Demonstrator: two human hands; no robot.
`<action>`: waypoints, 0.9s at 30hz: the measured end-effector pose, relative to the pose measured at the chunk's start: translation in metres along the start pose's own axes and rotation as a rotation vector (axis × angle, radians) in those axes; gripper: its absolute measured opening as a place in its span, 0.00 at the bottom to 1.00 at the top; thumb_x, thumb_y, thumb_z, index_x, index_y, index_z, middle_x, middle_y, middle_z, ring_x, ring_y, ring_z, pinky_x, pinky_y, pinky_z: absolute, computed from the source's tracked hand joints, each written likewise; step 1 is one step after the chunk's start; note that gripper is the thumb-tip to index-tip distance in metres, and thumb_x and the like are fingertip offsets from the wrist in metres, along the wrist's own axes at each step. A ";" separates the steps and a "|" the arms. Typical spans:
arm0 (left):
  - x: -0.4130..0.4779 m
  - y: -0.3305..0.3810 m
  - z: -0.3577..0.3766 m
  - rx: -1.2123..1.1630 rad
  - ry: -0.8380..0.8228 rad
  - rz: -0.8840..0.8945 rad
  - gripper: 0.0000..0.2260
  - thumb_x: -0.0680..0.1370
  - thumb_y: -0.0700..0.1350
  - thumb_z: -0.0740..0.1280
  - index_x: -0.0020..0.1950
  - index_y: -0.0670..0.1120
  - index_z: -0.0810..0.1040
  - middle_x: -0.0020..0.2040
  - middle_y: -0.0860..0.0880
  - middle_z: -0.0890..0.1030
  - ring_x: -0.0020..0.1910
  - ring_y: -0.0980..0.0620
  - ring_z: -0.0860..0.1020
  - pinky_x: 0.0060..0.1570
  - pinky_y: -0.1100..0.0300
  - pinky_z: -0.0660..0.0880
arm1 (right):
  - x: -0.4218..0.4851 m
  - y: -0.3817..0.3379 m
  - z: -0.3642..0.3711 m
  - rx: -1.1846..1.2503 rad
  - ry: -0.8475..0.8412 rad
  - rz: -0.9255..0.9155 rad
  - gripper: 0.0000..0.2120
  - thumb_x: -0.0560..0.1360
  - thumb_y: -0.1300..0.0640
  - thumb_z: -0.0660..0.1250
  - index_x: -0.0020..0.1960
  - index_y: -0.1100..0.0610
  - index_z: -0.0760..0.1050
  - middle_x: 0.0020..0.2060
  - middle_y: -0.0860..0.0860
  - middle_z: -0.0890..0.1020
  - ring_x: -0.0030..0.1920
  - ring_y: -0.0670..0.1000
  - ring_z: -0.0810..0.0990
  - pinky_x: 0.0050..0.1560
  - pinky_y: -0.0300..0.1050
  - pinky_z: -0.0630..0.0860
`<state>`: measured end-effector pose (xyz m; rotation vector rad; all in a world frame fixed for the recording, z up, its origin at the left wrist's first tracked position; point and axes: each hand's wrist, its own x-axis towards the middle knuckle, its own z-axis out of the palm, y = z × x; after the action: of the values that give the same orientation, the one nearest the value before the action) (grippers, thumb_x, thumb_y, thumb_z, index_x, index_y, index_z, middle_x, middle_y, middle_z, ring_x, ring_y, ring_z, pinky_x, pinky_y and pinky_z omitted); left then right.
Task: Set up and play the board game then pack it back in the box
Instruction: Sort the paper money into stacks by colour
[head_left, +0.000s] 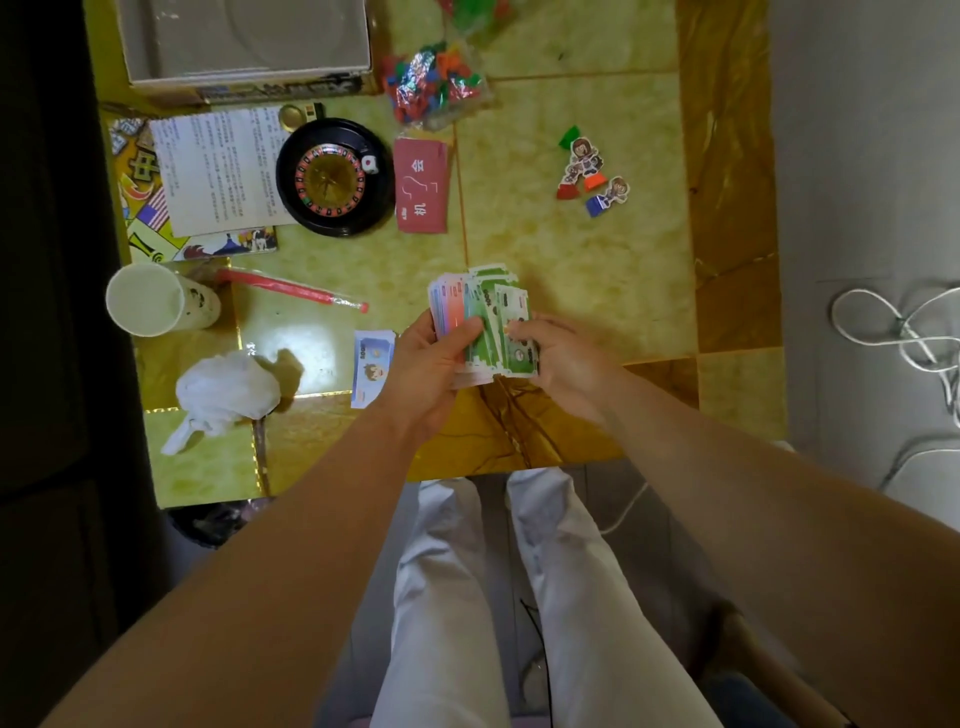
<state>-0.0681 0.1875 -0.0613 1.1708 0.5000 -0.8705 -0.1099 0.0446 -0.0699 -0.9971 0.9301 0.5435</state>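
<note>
coloured pcs (422, 78) in clear bag (470, 106), nr box (244, 52)

Red card stack (422, 185): beyond the left hand (423, 366); we read 机 and 会 in white, with a large ? between them.
Green notes (493, 332): gripped by the left hand and pinched by the right hand (558, 358); we see zeros, but cannot tell the full figure.
Instruction sheet (218, 166): far beyond the left hand, to its left; the print is too small for us.
Board (136, 171): left of the sheet, we make out what looks like 中.
</note>
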 end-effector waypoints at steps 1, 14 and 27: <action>0.000 0.000 0.002 -0.017 -0.009 -0.017 0.12 0.79 0.34 0.62 0.62 0.39 0.75 0.47 0.47 0.84 0.45 0.51 0.83 0.43 0.57 0.81 | -0.001 -0.001 -0.001 0.055 -0.042 0.028 0.11 0.79 0.61 0.60 0.60 0.61 0.74 0.53 0.57 0.81 0.51 0.54 0.80 0.57 0.52 0.75; 0.005 0.001 0.018 -0.050 -0.052 -0.015 0.08 0.79 0.36 0.62 0.56 0.43 0.77 0.45 0.48 0.85 0.42 0.51 0.83 0.40 0.58 0.81 | -0.005 -0.015 -0.012 0.369 -0.181 0.241 0.12 0.80 0.55 0.54 0.55 0.56 0.74 0.43 0.52 0.80 0.41 0.48 0.75 0.31 0.37 0.72; 0.009 0.005 0.023 0.206 0.132 0.201 0.33 0.76 0.31 0.65 0.74 0.55 0.58 0.62 0.42 0.75 0.56 0.43 0.80 0.47 0.45 0.81 | 0.000 -0.009 -0.013 0.449 -0.154 0.194 0.13 0.80 0.56 0.55 0.60 0.57 0.74 0.45 0.52 0.80 0.42 0.48 0.76 0.35 0.38 0.71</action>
<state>-0.0610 0.1638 -0.0572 1.4480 0.3977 -0.6847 -0.1086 0.0289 -0.0683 -0.4577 0.9613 0.5343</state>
